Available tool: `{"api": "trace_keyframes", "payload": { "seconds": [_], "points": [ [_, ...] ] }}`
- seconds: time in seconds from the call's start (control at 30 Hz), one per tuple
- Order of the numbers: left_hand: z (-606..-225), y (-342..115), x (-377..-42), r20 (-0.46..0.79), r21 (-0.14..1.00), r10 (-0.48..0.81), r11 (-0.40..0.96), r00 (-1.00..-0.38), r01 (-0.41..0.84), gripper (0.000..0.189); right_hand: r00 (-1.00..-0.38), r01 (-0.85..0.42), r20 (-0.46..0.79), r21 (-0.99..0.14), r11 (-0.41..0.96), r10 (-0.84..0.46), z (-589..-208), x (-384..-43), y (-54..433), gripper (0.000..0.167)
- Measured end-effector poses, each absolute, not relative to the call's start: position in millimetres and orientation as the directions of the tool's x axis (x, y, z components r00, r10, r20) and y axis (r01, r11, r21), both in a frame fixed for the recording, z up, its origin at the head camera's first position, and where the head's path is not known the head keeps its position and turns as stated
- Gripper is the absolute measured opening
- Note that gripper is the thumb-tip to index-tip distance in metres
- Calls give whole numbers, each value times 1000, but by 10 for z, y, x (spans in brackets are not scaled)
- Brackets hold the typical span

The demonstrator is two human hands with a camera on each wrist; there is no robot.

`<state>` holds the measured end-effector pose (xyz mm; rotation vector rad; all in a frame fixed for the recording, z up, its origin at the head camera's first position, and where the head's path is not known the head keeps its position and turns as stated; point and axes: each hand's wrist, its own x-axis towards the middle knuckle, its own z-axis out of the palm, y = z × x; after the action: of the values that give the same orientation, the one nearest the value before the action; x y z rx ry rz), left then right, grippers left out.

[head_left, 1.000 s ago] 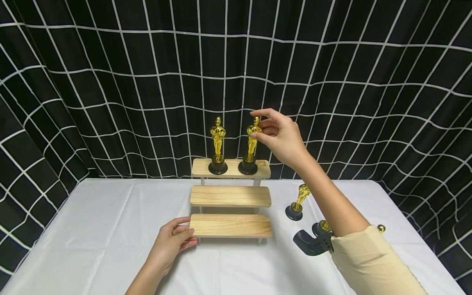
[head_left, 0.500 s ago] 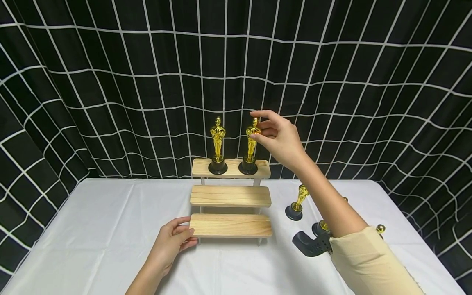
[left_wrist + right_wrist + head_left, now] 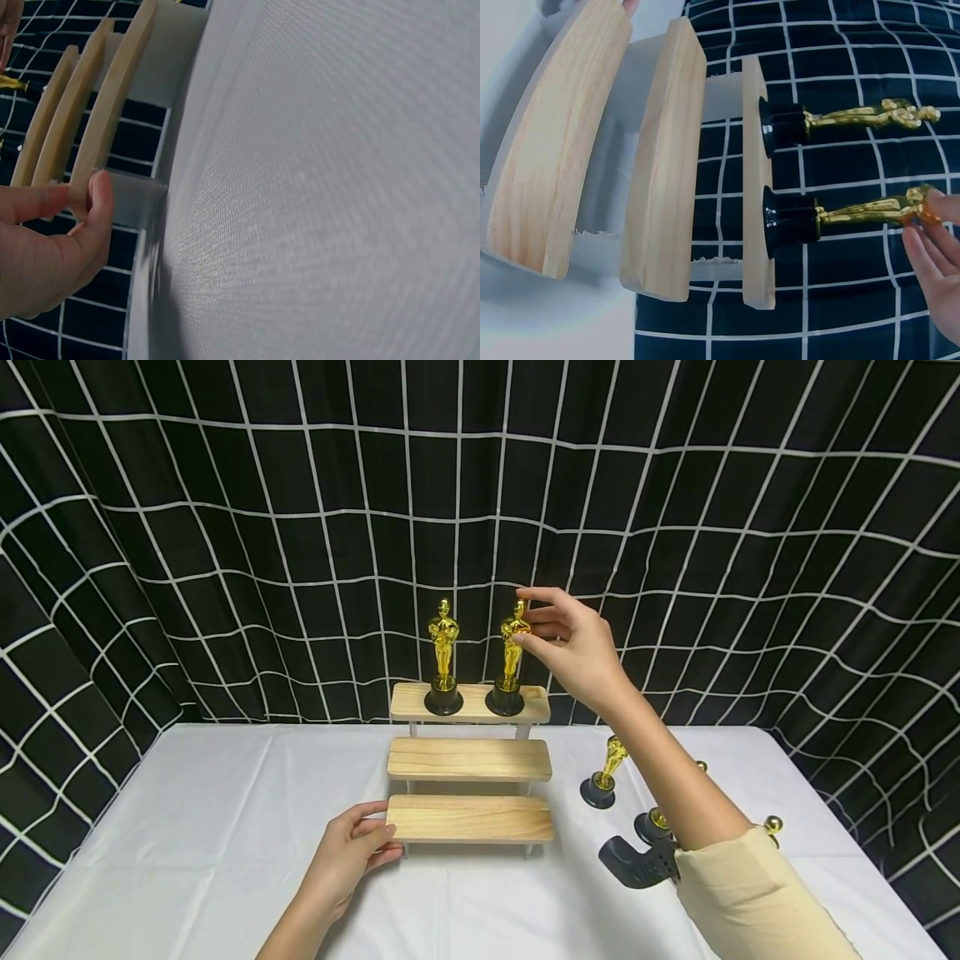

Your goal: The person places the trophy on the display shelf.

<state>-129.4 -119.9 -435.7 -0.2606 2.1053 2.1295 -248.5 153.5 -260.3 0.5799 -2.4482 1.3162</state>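
My right hand pinches the upper body of a gold trophy statuette, whose black base stands on the right part of the top shelf. A second gold statuette stands upright to its left, apart from it. In the right wrist view, thumb and fingertips meet the held trophy statuette near its head. My left hand grips the left end of the bottom wooden shelf of a three-tier stand. The left wrist view shows thumb and finger on either side of that shelf board.
The middle shelf lies between the other two. Right of the stand, a gold statuette leans or lies on the white tablecloth. More statuettes are partly hidden by my right forearm. A black curtain with white grid lines hangs behind.
The right hand has shifted very slightly, and the top of the held statuette has moved a touch left. My left hand and the stand have stayed in place.
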Motion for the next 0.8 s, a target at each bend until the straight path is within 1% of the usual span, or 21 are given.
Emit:
{"api": "trace_keyframes", "payload": {
  "seconds": [0.4, 0.8],
  "points": [
    [-4357, -1210, -1292, -223, 975, -25, -19, -975, -222, 44, -879, -466, 443, -717, 519, -177, -2698, -2318, 1654, 51],
    [-4355, -1206, -1281, -215, 976, -23, -30, -976, -215, 43, -871, -475, 461, -702, 530, -170, -2764, -2030, 1815, 49]
  ]
}}
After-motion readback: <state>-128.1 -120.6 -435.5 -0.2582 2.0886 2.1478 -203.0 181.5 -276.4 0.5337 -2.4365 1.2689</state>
